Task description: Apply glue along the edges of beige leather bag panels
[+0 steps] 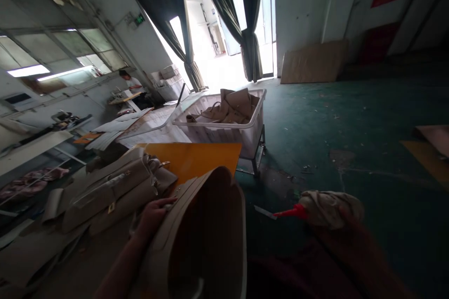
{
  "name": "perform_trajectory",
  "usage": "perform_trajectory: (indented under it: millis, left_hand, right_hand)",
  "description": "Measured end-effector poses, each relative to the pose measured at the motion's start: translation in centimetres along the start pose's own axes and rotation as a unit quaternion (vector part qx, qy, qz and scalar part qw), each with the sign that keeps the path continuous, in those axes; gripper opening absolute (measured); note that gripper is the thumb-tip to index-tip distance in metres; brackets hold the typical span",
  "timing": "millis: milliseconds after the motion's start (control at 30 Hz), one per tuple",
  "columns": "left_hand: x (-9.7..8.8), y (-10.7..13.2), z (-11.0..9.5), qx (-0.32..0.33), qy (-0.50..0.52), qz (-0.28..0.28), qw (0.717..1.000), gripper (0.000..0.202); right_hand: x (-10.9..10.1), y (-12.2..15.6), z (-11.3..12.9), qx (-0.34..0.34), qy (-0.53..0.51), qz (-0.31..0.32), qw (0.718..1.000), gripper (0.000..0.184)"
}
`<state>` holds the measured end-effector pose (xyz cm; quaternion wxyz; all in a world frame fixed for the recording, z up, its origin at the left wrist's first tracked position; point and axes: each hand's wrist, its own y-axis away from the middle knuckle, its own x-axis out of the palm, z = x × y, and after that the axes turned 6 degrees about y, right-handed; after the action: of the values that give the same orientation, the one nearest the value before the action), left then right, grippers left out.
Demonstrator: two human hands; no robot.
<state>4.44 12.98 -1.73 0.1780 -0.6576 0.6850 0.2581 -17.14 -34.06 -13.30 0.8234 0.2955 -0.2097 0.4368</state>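
My left hand (154, 217) is closed on the side of a beige handbag (180, 219), its fingers over the outer wall. The bag's wide mouth faces me, and its inside is dark. Out to the right, my right hand (351, 240) is wrapped round a squeeze bottle (324, 205) bound in pale cloth. The bottle's red nozzle points left, away from the bag, with a thin pale strip at its tip. Left of the bag, a pile of beige bags (112, 191) with gold-coloured clasps lies on the worktable.
A yellow-orange board (203, 154) lies behind the bag. Beyond it stands a white bin (224, 133) on a metal frame, holding beige bag pieces (235, 106). A person (131, 84) sits at a far bench. Green floor (301, 117) stretches to the right, with scraps on it.
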Motion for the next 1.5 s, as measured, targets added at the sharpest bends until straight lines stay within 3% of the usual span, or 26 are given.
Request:
perform_trajectory:
  millis: [100,167,400,633,933,1133,1333,1500]
  left_hand:
    - [5.4,-2.7,2.3,-0.032,0.032,-0.005,0.999,0.04]
    - [6.8,-4.1,3.4,-0.033,0.042,-0.017,0.998,0.043]
    - [5.7,-5.0,4.2,-0.031,0.098,0.016,0.995,0.043]
    - [6.3,-4.9,4.6,-0.02,0.099,0.03,0.994,0.043]
    - [6.6,-5.4,4.9,0.0,0.095,0.047,0.994,0.044]
    - [6.8,-5.7,5.1,-0.005,0.1,0.043,0.994,0.045]
    - [7.0,-5.7,5.2,-0.006,0.07,0.021,0.997,0.053]
    - [7.1,-5.6,5.2,0.004,0.062,0.018,0.998,0.054]
  right_hand:
    - [0.8,-1.0,-0.4,0.026,-0.02,-0.029,0.999,0.044]
    - [1.3,-1.8,-0.6,0.036,-0.027,-0.036,0.998,0.048]
    - [5.2,-5.8,-1.3,-0.005,-0.009,0.013,1.0,0.046]
    - [10.2,-11.1,-1.6,-0.041,0.049,0.103,0.993,0.051]
    - [10.8,-16.4,-3.9,-0.076,0.116,0.118,0.983,0.048]
    - [12.1,-16.8,-3.0,-0.074,0.128,0.11,0.983,0.054]
    - [12.9,-16.5,-2.6,-0.081,0.129,0.14,0.978,0.053]
    - [13.8,-15.6,-1.2,-0.061,0.138,0.139,0.979,0.064]
